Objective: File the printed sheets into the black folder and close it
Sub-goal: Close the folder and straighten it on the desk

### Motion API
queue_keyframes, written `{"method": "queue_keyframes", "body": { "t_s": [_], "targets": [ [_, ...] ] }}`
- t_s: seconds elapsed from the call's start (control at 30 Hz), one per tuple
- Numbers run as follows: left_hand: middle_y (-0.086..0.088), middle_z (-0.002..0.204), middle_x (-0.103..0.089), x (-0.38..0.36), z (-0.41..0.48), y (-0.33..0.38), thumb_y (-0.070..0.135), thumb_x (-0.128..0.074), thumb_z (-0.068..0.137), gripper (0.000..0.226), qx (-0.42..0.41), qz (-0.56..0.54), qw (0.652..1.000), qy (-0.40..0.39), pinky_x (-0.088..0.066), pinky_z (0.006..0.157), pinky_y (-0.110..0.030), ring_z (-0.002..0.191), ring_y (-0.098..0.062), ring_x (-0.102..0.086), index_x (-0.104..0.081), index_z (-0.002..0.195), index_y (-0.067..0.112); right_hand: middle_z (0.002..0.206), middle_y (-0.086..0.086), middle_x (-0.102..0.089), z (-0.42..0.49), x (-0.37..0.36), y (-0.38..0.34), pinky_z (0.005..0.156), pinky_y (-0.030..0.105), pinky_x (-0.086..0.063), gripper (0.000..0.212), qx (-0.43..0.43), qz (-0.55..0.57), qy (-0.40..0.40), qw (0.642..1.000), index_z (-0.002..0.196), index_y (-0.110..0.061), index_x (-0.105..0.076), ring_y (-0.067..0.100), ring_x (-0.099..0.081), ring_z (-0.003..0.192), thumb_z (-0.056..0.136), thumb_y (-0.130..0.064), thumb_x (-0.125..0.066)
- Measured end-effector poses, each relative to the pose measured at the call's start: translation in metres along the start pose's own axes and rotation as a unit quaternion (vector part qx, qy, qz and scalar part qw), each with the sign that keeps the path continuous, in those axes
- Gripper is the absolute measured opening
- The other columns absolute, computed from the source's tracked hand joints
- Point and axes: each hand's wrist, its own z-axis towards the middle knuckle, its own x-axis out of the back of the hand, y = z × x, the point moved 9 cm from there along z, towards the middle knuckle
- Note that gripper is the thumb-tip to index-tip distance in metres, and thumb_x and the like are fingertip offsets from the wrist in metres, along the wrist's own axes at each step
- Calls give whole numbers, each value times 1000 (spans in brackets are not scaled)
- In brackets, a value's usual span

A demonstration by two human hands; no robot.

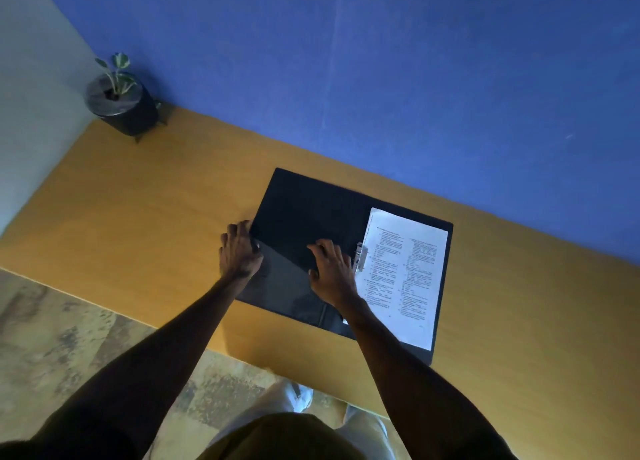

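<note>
The black folder (304,206) lies open on the wooden table (138,210). White printed sheets (401,279) lie on its right half, held under a metal clip (361,257) near the spine. My left hand (239,251) grips the left edge of the folder's left cover. My right hand (330,269) rests on the left cover next to the clip, fingers curled against the black surface. Whether the left cover is lifted off the table is hard to tell.
A small potted plant (119,99) in a dark pot stands at the far left corner of the table, by the blue wall (415,78). The table's near edge runs just behind the folder, with a tiled floor (69,338) below.
</note>
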Motion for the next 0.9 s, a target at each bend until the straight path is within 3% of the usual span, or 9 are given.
{"method": "queue_keyframes", "body": {
  "t_s": [0.17,0.33,0.5,0.77,0.83,0.9],
  "targets": [
    [-23,143,-58,8,13,-6,8,-54,106,34,-5,-10,1000,14,-48,109,-59,137,-48,-50,-57,140,7,159,2,-36,5,-8,-13,124,46,-40,63,-19,-4,-2,1000,160,-24,-42,24,-42,150,100,-23,-61],
    [-22,132,-66,15,19,-9,1,-53,103,29,-17,-24,999,38,-52,101,-58,128,-47,-56,-60,130,7,158,0,-38,9,-5,-12,123,44,-41,61,-25,-2,-4,1000,158,-27,-45,23,-43,148,99,-20,-61],
    [-18,129,-69,22,17,-8,6,-56,101,32,-39,-31,998,50,-58,92,-56,125,-45,-61,-54,132,13,158,0,-38,9,-3,-13,122,44,-42,59,-28,1,-4,1000,157,-26,-46,22,-44,148,100,-19,-61],
    [-16,138,-59,39,6,-1,6,-53,102,36,-52,-95,990,86,-50,65,-46,95,-47,-72,-55,137,14,162,1,-35,2,-1,-20,125,47,-41,63,-44,32,-6,999,161,-23,-42,23,-40,154,102,-21,-64],
    [-16,140,-61,46,2,3,5,-55,102,43,-48,-134,985,100,-52,69,-45,104,-43,-72,-55,144,12,162,1,-36,-2,2,-20,123,47,-43,64,-67,84,5,994,161,-22,-43,24,-40,153,101,-19,-66],
    [-16,138,-69,48,0,5,9,-51,106,45,-34,-168,982,84,-55,84,-49,115,-43,-71,-57,150,12,162,3,-38,-7,7,-18,120,47,-45,63,-94,150,31,984,159,-21,-46,26,-42,152,100,-17,-67]
  ]
}}
